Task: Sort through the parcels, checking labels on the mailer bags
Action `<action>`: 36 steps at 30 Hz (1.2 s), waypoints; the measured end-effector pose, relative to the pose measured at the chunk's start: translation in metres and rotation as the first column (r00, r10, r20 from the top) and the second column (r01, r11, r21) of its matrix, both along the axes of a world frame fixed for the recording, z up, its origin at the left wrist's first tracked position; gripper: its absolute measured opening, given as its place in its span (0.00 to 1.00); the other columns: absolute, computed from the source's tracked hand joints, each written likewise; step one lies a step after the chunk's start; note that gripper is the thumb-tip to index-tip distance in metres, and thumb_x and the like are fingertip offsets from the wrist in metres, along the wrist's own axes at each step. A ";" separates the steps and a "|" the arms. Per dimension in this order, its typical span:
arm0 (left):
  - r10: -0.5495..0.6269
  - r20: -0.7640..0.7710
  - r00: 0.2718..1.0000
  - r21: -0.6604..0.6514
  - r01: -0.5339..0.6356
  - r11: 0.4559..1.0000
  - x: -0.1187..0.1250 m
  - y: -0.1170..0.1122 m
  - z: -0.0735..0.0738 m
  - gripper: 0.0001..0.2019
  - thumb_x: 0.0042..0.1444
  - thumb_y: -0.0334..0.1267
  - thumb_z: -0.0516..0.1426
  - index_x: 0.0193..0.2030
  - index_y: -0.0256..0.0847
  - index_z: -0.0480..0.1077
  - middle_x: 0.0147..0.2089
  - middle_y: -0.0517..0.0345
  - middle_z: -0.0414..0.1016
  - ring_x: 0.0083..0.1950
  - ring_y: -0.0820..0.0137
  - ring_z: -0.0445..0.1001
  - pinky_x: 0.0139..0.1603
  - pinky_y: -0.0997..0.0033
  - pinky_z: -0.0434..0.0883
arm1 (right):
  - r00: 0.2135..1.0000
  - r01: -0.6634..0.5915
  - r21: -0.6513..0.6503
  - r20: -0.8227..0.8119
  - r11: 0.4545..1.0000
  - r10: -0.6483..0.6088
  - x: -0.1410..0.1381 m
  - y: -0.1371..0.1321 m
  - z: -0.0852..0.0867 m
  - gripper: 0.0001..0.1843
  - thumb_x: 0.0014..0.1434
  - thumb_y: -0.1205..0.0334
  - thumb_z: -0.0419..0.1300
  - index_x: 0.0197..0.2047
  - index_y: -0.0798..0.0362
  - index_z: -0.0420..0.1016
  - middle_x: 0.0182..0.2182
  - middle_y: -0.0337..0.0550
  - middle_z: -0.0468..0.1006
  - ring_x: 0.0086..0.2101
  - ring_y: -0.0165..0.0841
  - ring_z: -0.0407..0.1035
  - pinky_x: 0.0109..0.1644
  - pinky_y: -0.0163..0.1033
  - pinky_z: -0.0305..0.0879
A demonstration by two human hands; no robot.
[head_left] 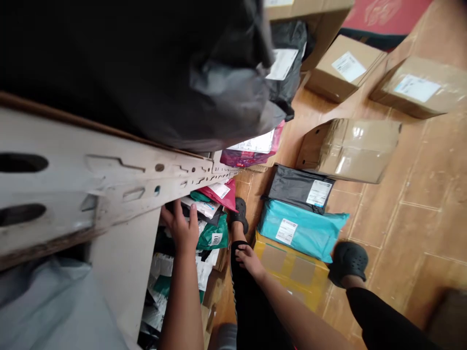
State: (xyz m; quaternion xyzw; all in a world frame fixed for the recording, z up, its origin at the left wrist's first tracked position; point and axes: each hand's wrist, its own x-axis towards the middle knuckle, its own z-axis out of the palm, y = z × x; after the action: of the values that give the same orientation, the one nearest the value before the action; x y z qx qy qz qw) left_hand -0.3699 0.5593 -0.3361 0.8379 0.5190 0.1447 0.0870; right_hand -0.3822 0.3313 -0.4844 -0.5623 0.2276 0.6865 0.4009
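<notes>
My left hand [181,226] reaches under the white metal shelf rail [109,182] into a heap of mailer bags, fingers spread on a green mailer [213,236] and grey ones. It grips nothing that I can see. My right hand [248,257] rests on my black-trousered knee, fingers loosely bent, holding nothing. A big black plastic bag [164,73] sits on the shelf above the left hand.
On the brown tiled floor lie a teal mailer [302,228], a black mailer [299,187], a yellow box [292,272] and several taped cardboard boxes [350,148]. My feet in dark clogs [348,260] stand beside them. A pink parcel [251,148] lies at the shelf's end.
</notes>
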 end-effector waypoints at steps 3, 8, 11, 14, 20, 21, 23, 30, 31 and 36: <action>0.093 -0.059 0.994 -0.195 -0.103 0.975 0.021 0.002 -0.008 0.27 0.61 0.48 0.53 0.63 0.35 0.64 0.71 0.35 0.45 0.72 0.49 0.49 0.71 0.51 0.52 | 0.997 0.036 -0.090 0.065 0.995 -0.030 0.040 -0.025 -0.007 0.21 0.45 0.52 0.66 0.39 0.51 0.67 0.30 0.38 0.75 0.30 0.31 0.72 0.33 0.35 0.65; 0.246 -0.205 0.947 -0.155 -0.279 0.948 0.045 0.001 -0.004 0.23 0.58 0.41 0.54 0.59 0.32 0.67 0.64 0.32 0.58 0.69 0.48 0.55 0.69 0.49 0.54 | 0.984 0.073 -0.268 0.174 0.961 -0.027 0.093 -0.084 -0.014 0.17 0.45 0.52 0.64 0.33 0.51 0.66 0.28 0.40 0.75 0.30 0.33 0.73 0.32 0.36 0.65; 0.289 -0.356 0.889 0.026 -0.299 0.954 0.060 -0.002 0.006 0.27 0.53 0.38 0.58 0.60 0.28 0.64 0.64 0.28 0.60 0.69 0.43 0.54 0.68 0.40 0.52 | 0.981 0.075 -0.338 0.193 0.938 -0.009 0.114 -0.116 -0.013 0.12 0.47 0.55 0.60 0.32 0.51 0.65 0.26 0.40 0.74 0.28 0.33 0.73 0.30 0.36 0.64; 0.200 -0.511 0.836 -0.010 -0.238 0.971 0.064 -0.007 0.009 0.33 0.51 0.38 0.61 0.62 0.25 0.60 0.63 0.26 0.60 0.63 0.40 0.61 0.63 0.39 0.59 | 0.982 0.066 -0.371 0.190 0.926 0.006 0.128 -0.140 -0.009 0.08 0.51 0.58 0.56 0.33 0.52 0.65 0.25 0.40 0.74 0.26 0.33 0.73 0.29 0.36 0.64; 0.064 -0.587 0.807 -0.024 -0.097 0.995 0.046 -0.008 0.009 0.10 0.56 0.33 0.56 0.42 0.37 0.77 0.46 0.43 0.73 0.48 0.51 0.72 0.55 0.47 0.68 | 0.980 0.010 -0.392 0.188 0.920 0.070 0.145 -0.170 0.002 0.03 0.54 0.61 0.52 0.31 0.51 0.63 0.21 0.39 0.71 0.26 0.35 0.74 0.30 0.37 0.66; 0.051 -0.578 0.815 -0.028 -0.082 0.996 0.043 -0.007 0.010 0.09 0.56 0.32 0.56 0.40 0.37 0.78 0.47 0.43 0.72 0.50 0.51 0.71 0.57 0.47 0.67 | 0.977 -0.006 -0.393 0.194 0.920 0.089 0.147 -0.172 0.005 0.03 0.54 0.62 0.52 0.31 0.51 0.63 0.20 0.38 0.70 0.27 0.36 0.74 0.31 0.38 0.67; 0.014 -0.552 0.833 0.001 -0.016 1.000 0.038 -0.006 0.009 0.08 0.53 0.33 0.58 0.36 0.36 0.79 0.53 0.40 0.68 0.56 0.47 0.66 0.61 0.44 0.63 | 0.967 -0.040 -0.381 0.218 0.924 0.132 0.148 -0.166 0.012 0.02 0.52 0.62 0.53 0.29 0.50 0.63 0.21 0.40 0.71 0.30 0.40 0.75 0.35 0.42 0.69; -0.368 -0.396 0.841 0.116 0.443 0.889 0.020 0.011 -0.005 0.11 0.54 0.33 0.54 0.25 0.36 0.76 0.51 0.38 0.62 0.59 0.43 0.63 0.59 0.39 0.65 | 0.916 -0.095 0.125 0.399 0.988 0.038 0.133 -0.014 0.058 0.29 0.51 0.64 0.60 0.57 0.50 0.67 0.58 0.46 0.70 0.48 0.34 0.72 0.54 0.38 0.68; -0.396 -0.377 0.837 0.096 0.461 0.882 0.017 0.014 -0.007 0.12 0.54 0.33 0.53 0.24 0.37 0.75 0.48 0.39 0.64 0.57 0.45 0.65 0.58 0.41 0.67 | 0.902 -0.115 0.212 0.432 0.970 0.012 0.132 0.017 0.066 0.34 0.50 0.66 0.62 0.61 0.47 0.63 0.60 0.44 0.67 0.49 0.34 0.71 0.56 0.39 0.67; -0.440 -0.279 0.854 -0.009 0.455 0.890 0.006 0.023 -0.006 0.13 0.57 0.35 0.50 0.23 0.42 0.70 0.47 0.43 0.69 0.56 0.49 0.66 0.58 0.44 0.67 | 0.714 -0.406 0.221 0.683 0.887 0.157 0.141 0.128 0.099 0.31 0.56 0.74 0.52 0.64 0.53 0.59 0.55 0.54 0.69 0.51 0.39 0.69 0.58 0.46 0.66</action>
State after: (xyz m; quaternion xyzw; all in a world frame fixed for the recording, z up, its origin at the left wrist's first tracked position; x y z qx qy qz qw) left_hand -0.3642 0.5819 -0.3418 0.9495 0.3126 0.0181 0.0217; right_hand -0.2409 0.4593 -0.3857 -0.7104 -0.1429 0.5325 0.4374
